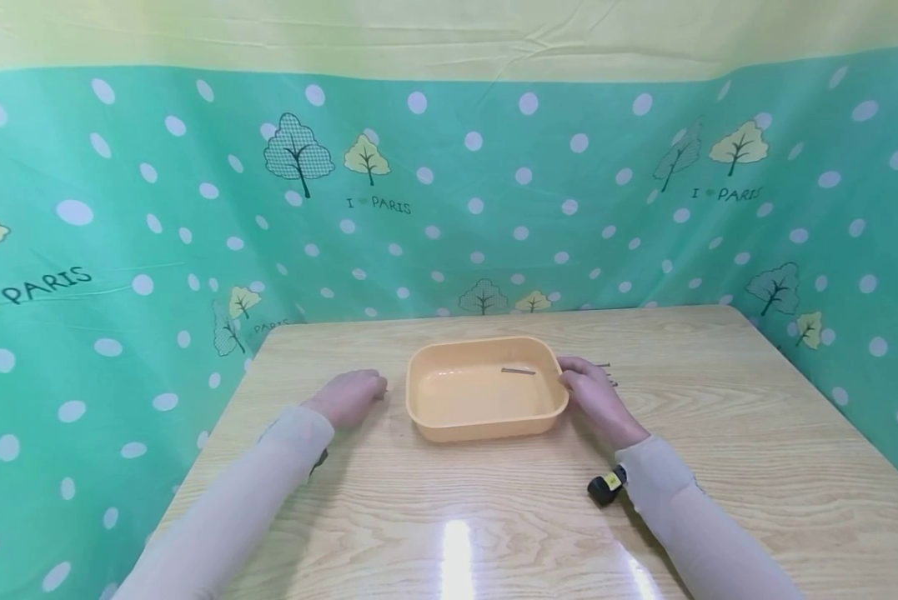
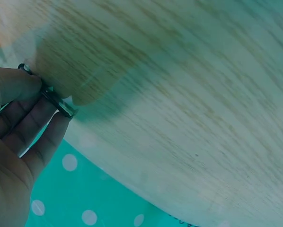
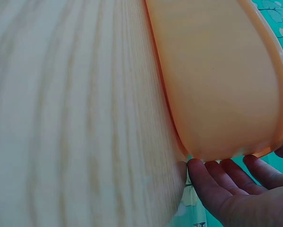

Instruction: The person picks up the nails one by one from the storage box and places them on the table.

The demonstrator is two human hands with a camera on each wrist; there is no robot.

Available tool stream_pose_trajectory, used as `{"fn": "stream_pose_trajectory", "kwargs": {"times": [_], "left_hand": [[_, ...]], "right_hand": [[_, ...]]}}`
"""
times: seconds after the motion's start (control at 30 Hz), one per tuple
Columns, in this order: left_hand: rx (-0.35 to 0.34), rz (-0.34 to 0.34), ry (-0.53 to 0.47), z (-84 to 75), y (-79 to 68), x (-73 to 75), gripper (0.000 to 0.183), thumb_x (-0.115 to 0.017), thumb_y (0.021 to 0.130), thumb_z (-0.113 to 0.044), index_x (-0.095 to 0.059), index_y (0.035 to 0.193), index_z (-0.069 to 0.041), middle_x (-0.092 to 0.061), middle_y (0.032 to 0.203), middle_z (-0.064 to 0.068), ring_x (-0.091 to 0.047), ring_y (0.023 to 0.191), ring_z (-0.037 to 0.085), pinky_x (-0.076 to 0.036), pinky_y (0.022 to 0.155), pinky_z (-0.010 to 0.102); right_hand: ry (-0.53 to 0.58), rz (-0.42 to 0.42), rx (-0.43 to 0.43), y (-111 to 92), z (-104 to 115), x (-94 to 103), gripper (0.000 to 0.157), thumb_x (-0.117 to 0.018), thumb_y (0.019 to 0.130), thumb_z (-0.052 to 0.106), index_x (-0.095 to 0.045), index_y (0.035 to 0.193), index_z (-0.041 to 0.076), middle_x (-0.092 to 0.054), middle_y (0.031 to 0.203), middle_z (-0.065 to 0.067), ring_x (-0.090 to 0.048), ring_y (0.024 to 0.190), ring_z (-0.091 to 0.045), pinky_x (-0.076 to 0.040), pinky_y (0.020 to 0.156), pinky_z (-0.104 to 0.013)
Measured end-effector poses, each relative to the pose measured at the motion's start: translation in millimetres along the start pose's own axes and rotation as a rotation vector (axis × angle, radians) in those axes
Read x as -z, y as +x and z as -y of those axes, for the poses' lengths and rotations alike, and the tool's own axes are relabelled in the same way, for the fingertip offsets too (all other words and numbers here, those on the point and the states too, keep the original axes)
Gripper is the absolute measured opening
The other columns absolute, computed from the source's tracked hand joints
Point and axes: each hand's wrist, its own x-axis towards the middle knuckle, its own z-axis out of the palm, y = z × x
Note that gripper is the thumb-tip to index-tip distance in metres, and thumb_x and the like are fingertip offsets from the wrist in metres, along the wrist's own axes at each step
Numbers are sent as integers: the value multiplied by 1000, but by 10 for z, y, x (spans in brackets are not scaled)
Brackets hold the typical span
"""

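Note:
Left of the basin my left hand (image 1: pixel 349 398) is low over the table. In the left wrist view its thumb and fingertips pinch a slim, dark, shiny metal piece (image 2: pixel 59 105); its exact kind is unclear. A shallow orange plastic basin (image 1: pixel 486 430) sits in the middle. My right hand (image 1: pixel 597 400) grips the basin's right end, thumb at the rim and fingers against the outer wall, as the right wrist view shows from beside it. Inside the basin, towards the back right, lies one thin nail-like metal piece (image 1: pixel 519 371).
Several similar thin metal pieces (image 1: pixel 612 383) lie on the wooden table (image 1: pixel 449 492) just beyond my right hand, partly hidden by it. A green dotted cloth (image 1: pixel 449 200) hangs behind the table and along both sides. A black wrist device (image 1: pixel 604 488) sits under my right sleeve.

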Motion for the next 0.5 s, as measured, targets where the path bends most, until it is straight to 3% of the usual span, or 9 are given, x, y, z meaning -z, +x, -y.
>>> {"fn": "stream_pose_trajectory", "kwargs": {"times": [0.5], "left_hand": [[-9, -18, -2, 6, -7, -7, 8, -56, 88, -19, -63, 88, -16, -54, 76, -6, -52, 69, 11, -49, 68, 26]], "right_hand": [[6, 7, -10, 3, -5, 1, 44, -40, 87, 16, -43, 130, 7, -42, 132, -9, -46, 115, -25, -40, 97, -39]]}}
